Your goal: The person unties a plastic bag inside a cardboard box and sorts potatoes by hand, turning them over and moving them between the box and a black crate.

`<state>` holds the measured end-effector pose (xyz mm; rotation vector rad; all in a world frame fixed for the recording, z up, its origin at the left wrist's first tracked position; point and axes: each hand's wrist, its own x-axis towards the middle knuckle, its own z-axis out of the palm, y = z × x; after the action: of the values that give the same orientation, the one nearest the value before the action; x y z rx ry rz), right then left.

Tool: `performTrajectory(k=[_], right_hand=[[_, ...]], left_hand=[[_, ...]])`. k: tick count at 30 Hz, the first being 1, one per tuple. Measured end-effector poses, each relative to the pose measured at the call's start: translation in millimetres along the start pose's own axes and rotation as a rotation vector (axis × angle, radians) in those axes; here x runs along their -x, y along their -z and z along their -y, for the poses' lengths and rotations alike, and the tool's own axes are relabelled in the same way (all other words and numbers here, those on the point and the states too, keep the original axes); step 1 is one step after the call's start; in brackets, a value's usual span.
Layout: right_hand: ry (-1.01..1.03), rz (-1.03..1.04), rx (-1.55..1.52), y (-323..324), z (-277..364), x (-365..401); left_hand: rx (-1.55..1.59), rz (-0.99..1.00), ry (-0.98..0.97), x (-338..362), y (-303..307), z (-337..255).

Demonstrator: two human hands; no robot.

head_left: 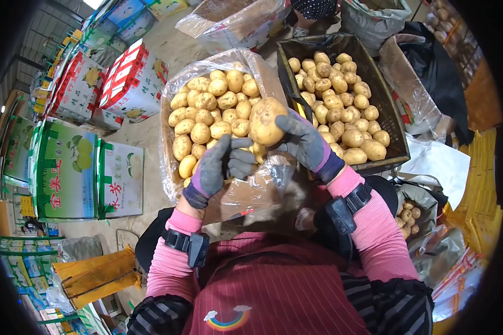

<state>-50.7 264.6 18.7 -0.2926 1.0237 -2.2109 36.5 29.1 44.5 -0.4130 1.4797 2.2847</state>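
Observation:
My right hand (307, 139), in a grey and purple glove, grips a large potato (267, 120) raised above the cardboard box. My left hand (218, 164), gloved alike, is just left of it with its fingers curled; whether anything is inside them is hidden. A small yellowish piece (257, 152) shows below the large potato, between the two hands. Many potatoes (205, 100) fill the plastic-lined cardboard box (235, 196) under my hands. To its right, a dark crate (395, 128) holds more potatoes (341, 100).
Printed cartons (67, 167) stand at the left, with red and white cartons (133, 78) behind them. Another lined box (229, 28) is at the top, near a person's foot (300, 32). A sack of potatoes (416, 206) is at the right, beside yellow sacks (478, 184).

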Motion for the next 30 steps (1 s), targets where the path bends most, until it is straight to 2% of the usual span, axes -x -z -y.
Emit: performTrajectory(k=[2,3,4,6,7,8,9,10,12,14,16,18,19,24,26,27,28,30], right_hand=[[0.019,-0.098,-0.19,6,-2,-3],[0.021,-0.084,-0.236,29,-12,-14],[0.113,-0.168,-0.346,24,-11,-15],[0.124,-0.359,-0.567,39,-3,-26],[0.179,-0.291,-0.569,65,-1,-31],[0.235,-0.219,-0.569,86,-1,-34],[0.343,-0.5,-0.462,59,13,-30],[0.34,-0.501,-0.457,57,16,-31],[0.354,-0.496,-0.301,54,21,-34],[0.33,-0.443,-0.275,41,18,-34],[0.243,-0.38,-0.086,27,14,-35],[0.237,-0.4,-0.028,19,11,-31],[0.229,-0.393,0.034,18,10,-32],[0.217,-0.398,0.161,13,8,-31],[0.151,-0.38,0.332,5,13,-27],[0.054,-0.316,0.381,0,19,-22],[0.055,-0.314,0.377,0,14,-20],[0.084,-0.097,0.633,-2,-3,-22]], left_hand=[[0.028,-0.013,-0.073,-1,24,-2],[-0.019,-0.094,-0.131,-1,32,1],[-0.094,-0.162,-0.153,1,34,-3],[-0.326,-0.28,-0.254,3,29,-8],[-0.321,-0.281,-0.248,-6,34,-3],[-0.583,-0.232,-0.351,-20,42,5],[-0.844,-0.177,-0.455,-32,44,9],[-1.046,-0.16,-0.355,-35,30,7],[-1.805,0.053,-0.53,-60,21,8],[-1.942,0.098,-0.308,-76,8,30],[-1.901,0.077,-0.37,-84,3,31],[-2.058,0.152,-0.269,-91,-1,26],[-2.079,0.14,-0.379,-89,1,29],[-1.822,0.077,-0.489,-80,16,39],[-1.369,-0.205,-0.321,-61,3,26],[-1.101,-0.228,-0.333,-54,8,23],[-0.833,-0.252,-0.34,-43,2,12],[-0.756,-0.279,-0.306,-25,1,-2]])
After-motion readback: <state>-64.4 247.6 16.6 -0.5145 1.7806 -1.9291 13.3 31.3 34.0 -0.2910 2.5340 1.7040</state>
